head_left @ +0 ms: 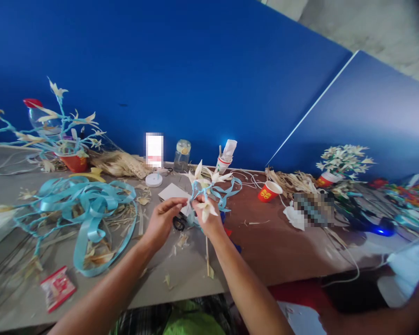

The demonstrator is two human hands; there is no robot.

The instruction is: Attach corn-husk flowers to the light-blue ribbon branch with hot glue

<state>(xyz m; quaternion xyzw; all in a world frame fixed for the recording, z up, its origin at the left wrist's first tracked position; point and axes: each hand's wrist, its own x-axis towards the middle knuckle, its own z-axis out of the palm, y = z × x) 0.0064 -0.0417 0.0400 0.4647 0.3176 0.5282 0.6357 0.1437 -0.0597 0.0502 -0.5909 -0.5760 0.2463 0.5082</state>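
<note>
My right hand (209,218) is closed around a sprig of cream dried-husk flowers (205,210) on light-blue wrapped stems. A pale stalk (207,258) extends below that hand. Just left of it, my left hand (164,216) has thumb and fingers pinched together; anything between the tips is too small to make out. Black scissor handles (179,224) lie on the table under the hands. Behind them is a white card (171,190), and a loop of blue ribbon (226,194) shows beyond my right hand.
A heap of light-blue ribbon (91,200) spreads left beside a red pot with a husk-flower branch (73,163). Along the back stand a glass jar (182,156) and a cup (224,164). Rightward are a red paper cup (268,191), dried husks (293,181) and another person's arm (380,316).
</note>
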